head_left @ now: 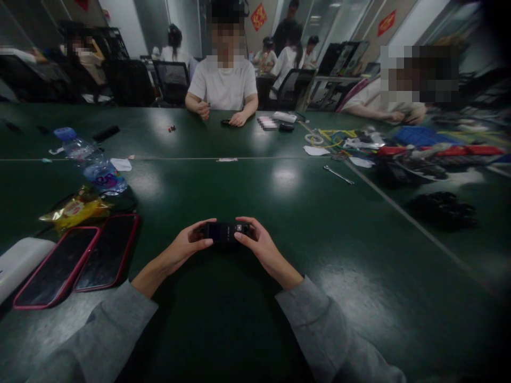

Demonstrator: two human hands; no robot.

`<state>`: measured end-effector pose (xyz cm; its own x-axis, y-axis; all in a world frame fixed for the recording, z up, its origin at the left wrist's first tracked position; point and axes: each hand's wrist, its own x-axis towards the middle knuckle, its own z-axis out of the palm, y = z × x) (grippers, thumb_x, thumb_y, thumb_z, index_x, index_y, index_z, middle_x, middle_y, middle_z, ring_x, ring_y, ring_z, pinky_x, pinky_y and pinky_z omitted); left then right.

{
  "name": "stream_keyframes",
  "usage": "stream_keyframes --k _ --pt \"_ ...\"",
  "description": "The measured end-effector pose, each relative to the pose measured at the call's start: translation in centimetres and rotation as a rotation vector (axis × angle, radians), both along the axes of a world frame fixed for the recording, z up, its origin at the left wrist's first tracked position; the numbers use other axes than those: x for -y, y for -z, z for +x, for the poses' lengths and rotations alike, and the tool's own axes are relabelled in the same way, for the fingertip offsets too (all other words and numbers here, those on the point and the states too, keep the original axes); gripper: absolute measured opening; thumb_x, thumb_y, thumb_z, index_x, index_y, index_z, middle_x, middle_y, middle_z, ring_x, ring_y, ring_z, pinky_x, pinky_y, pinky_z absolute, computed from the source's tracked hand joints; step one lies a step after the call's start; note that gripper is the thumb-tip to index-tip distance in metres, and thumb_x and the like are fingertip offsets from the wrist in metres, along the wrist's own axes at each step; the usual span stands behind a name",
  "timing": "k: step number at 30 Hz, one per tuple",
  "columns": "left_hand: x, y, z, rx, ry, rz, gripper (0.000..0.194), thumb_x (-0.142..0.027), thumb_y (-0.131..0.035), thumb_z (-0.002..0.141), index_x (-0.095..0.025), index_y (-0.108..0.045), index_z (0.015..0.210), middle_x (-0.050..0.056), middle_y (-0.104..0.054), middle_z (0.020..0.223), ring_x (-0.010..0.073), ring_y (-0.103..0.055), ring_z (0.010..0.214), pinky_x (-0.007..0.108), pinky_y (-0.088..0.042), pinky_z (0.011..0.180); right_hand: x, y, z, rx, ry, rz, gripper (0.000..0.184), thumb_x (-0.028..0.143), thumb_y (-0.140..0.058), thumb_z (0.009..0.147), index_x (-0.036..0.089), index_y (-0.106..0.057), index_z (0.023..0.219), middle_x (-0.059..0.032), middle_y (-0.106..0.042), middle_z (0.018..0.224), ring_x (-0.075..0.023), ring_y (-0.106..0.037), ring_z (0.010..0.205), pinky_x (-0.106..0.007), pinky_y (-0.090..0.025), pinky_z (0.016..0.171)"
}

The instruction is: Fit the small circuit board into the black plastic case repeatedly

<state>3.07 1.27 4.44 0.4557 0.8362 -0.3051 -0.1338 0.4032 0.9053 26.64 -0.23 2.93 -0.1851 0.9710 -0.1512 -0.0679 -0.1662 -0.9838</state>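
A small black device with a dark screen and a light square mark near its right end is held level, just over the green table. My left hand grips its left end, thumb on the front and fingers along the top edge. At the right end, my right hand closes on the same device, with its thumb tip beside the square mark. The fingers behind the device are partly hidden. I cannot tell its exact kind.
Two phones in red cases, a white object, a yellow wrapper and a plastic bottle lie left. A wrench and tangled cables lie right. Across the table sits a person.
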Motion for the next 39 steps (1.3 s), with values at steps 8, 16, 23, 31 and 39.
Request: stream_keyframes --k 8,16,23,31,39 --pt "0.1 0.4 0.3 0.009 -0.072 -0.024 0.06 -0.022 -0.077 0.076 -0.021 -0.055 0.131 0.012 -0.054 0.138 0.0282 -0.053 0.126 0.046 -0.038 0.111 -0.2 0.6 -0.2 0.141 0.018 0.185 0.041 0.039 -0.066 0.085 0.027 -0.054 0.122 -0.0054 -0.06 0.121 -0.0211 -0.059 0.114 -0.042 -0.047 0.101" --pt "-0.3 0.5 0.7 0.046 -0.098 -0.08 0.058 -0.023 -0.076 0.078 -0.013 -0.053 0.129 0.017 -0.056 0.134 0.0265 -0.061 0.117 0.046 -0.04 0.111 0.1 0.6 -0.4 0.487 0.0 0.598 0.057 0.027 -0.073 0.08 0.029 -0.049 0.131 -0.0066 -0.054 0.129 -0.0239 -0.052 0.122 -0.046 -0.043 0.105" --pt "-0.4 0.5 0.7 0.01 -0.028 -0.018 0.065 -0.016 -0.079 0.073 -0.014 -0.051 0.132 0.016 -0.059 0.132 0.0274 -0.058 0.122 0.049 -0.037 0.112 -0.1 1.3 -0.3 0.515 0.075 0.595 0.049 0.024 -0.069 0.083 0.027 -0.05 0.128 -0.0068 -0.059 0.119 -0.0237 -0.058 0.112 -0.045 -0.048 0.098" --pt "-0.3 0.4 1.0 -0.037 -0.063 -0.049 0.075 -0.015 -0.078 0.074 -0.015 -0.041 0.139 0.017 -0.062 0.127 0.0257 -0.063 0.115 0.049 -0.041 0.109 -1.3 0.4 1.6 0.386 0.416 0.535 0.045 0.037 -0.067 0.084 0.022 -0.051 0.124 -0.0087 -0.06 0.117 -0.0223 -0.06 0.105 -0.04 -0.05 0.091" --pt "-0.3 0.3 0.7 -0.049 -0.045 -0.038 0.075 -0.018 -0.076 0.076 -0.015 -0.039 0.141 0.018 -0.059 0.13 0.026 -0.061 0.117 0.049 -0.039 0.11 -2.9 2.6 5.6 0.707 0.617 0.536 0.044 0.036 -0.066 0.081 0.016 -0.052 0.117 -0.0124 -0.059 0.109 -0.0261 -0.058 0.099 -0.047 -0.048 0.088"
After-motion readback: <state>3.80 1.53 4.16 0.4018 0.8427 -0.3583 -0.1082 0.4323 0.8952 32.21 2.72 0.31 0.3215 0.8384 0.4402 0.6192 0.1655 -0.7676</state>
